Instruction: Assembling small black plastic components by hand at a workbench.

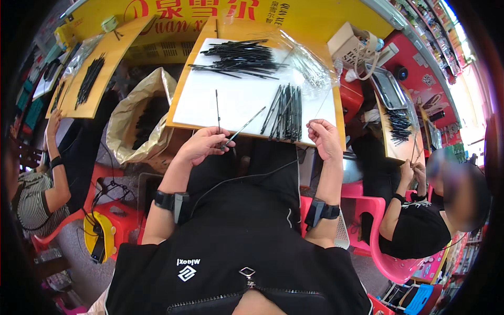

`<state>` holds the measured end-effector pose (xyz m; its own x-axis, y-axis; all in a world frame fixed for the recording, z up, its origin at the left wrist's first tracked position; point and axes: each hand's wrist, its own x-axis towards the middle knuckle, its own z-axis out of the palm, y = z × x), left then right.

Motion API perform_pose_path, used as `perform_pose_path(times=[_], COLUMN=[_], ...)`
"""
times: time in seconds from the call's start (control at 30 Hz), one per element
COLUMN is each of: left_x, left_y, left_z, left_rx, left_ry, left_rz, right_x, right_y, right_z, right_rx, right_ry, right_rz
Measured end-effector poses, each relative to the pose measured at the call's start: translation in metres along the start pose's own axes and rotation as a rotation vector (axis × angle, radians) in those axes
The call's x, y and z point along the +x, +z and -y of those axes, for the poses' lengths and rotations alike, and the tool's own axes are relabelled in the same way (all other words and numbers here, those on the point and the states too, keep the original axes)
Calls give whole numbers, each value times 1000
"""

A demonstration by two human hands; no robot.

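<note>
My left hand is closed at the near edge of the white board. Two thin rods stick out of its fingers: an upright black rod and a slanted dark rod. At the board's right front corner, my right hand pinches with thumb and forefinger. A faint thin strand rises from that pinch. Between my hands lies a neat bundle of black rods. Farther back is a larger, looser pile of black rods.
Clear plastic sleeves lie at the board's back right. An open tan sack stands left of my table, with dark things inside. Co-workers sit at tables on both sides, with rods on the left table. A pink chair stands at right.
</note>
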<state>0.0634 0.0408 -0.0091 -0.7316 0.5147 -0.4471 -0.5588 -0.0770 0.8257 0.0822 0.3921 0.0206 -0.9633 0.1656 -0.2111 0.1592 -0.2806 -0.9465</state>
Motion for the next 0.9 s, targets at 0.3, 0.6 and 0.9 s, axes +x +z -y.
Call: perform_pose_path(times=[0.3,0.6,0.9], left_x=[-5,-3,-1], left_y=[6,7,28], left_z=[18,21,6], left_rx=[-153,-270,542], left_ry=[-45,-27,215], left_rz=[54,97,153], right_x=[-38,-36,-35], right_y=[89,88,88], right_z=[-48,-63,-69], right_rx=[-101,-53,73], right_ry=[-33,76,99], right_rz=[181,237,274])
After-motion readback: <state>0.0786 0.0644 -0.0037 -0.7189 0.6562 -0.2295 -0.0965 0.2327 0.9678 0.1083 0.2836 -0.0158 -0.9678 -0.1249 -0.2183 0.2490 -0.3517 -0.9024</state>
